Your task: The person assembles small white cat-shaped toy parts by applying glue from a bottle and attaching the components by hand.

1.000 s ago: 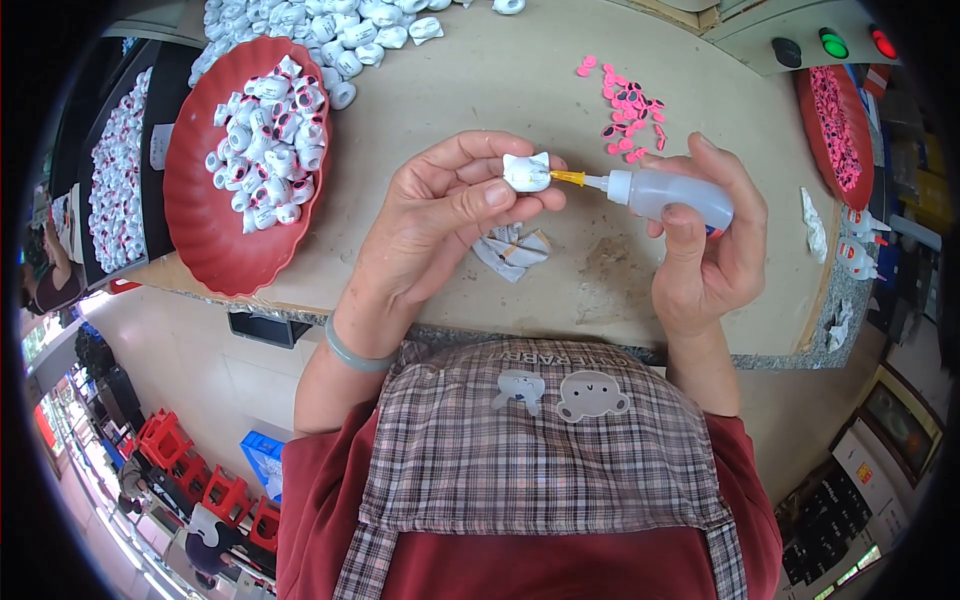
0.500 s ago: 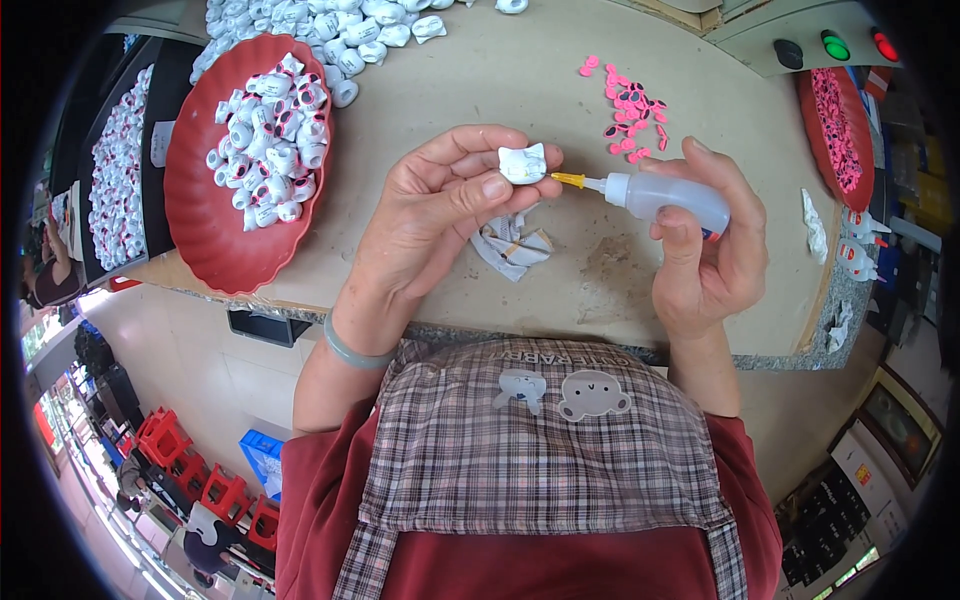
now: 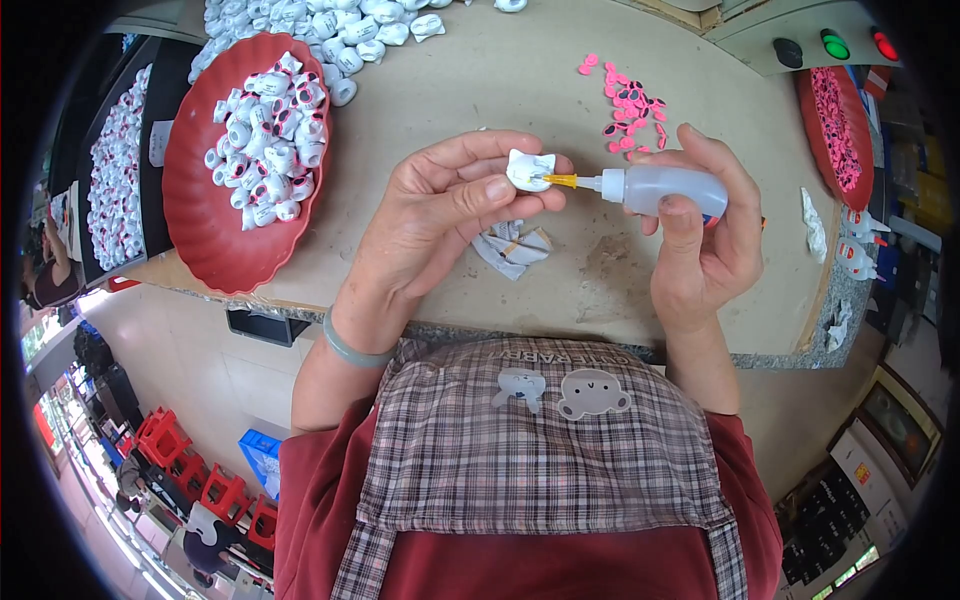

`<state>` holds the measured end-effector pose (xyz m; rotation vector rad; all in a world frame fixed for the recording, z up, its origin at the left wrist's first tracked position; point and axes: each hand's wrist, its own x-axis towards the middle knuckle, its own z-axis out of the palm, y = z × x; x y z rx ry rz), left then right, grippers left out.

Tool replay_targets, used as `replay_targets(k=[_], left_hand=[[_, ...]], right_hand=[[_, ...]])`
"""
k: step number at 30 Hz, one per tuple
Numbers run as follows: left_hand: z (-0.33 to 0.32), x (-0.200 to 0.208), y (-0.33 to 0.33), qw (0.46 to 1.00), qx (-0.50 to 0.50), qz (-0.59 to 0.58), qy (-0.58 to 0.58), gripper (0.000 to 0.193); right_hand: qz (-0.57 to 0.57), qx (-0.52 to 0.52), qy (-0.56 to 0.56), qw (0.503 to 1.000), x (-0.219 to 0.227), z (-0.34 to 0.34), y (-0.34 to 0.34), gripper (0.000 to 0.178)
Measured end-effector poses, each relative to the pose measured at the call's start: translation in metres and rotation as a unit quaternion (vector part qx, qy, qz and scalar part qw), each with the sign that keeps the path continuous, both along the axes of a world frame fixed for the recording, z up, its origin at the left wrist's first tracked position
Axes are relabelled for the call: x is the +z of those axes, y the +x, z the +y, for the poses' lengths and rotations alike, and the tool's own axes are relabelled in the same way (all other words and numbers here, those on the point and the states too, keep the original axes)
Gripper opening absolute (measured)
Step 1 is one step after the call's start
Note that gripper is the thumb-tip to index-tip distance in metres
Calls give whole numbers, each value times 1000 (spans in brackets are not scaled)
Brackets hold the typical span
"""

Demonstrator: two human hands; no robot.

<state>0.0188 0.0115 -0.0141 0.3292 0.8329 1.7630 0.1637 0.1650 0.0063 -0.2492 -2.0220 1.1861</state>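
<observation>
Between the thumb and fingers of my left hand (image 3: 440, 195) is a small white cat-head figure (image 3: 529, 168), its two pointed ears upward. My right hand (image 3: 705, 230) is wrapped round a translucent squeeze bottle (image 3: 670, 190) with a white cap. The bottle lies nearly level, and its yellow needle tip (image 3: 562, 180) reaches the face of the figure. Below my left fingers a crumpled, stained cloth (image 3: 513, 247) rests on the table. Small pink pieces (image 3: 632, 105), some with dark ovals, are scattered beyond my right hand.
At the left stands a red scalloped tray (image 3: 235, 245) heaped with white figures bearing pink pieces. Many plain white figures (image 3: 350, 35) are piled at the back left. Another red tray (image 3: 815, 110) of pink pieces is at the far right, near small white bottles (image 3: 857, 258).
The figure has been turned so its ears point up and its face shows. The bottle has shifted slightly left, bringing the needle tip from beside the figure onto its face.
</observation>
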Motion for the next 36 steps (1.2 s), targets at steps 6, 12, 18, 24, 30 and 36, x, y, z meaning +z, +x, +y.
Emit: replay_targets(k=[6,12,18,24,30,36], left_hand=[[0,1,1,1000,2,-3,0,32],[-4,0,-2,1000,30,-2,-1,31],[-9,1,-7,998,59,-6,-6,30],[-14,3,-11,997,81,-19,-7,31],[-18,1,-13,996,88,-23,1,32],[-17,1,-13,996,88,-21,0,32]], right_hand=[[27,15,-129,991,4,1,3,35],[52,40,-365,929,9,25,0,28],[-114,5,-383,917,1,40,3,22],[-298,-41,-156,941,-10,51,5,14],[-297,-63,23,953,-3,48,4,12],[-312,-57,61,946,-6,48,7,15]])
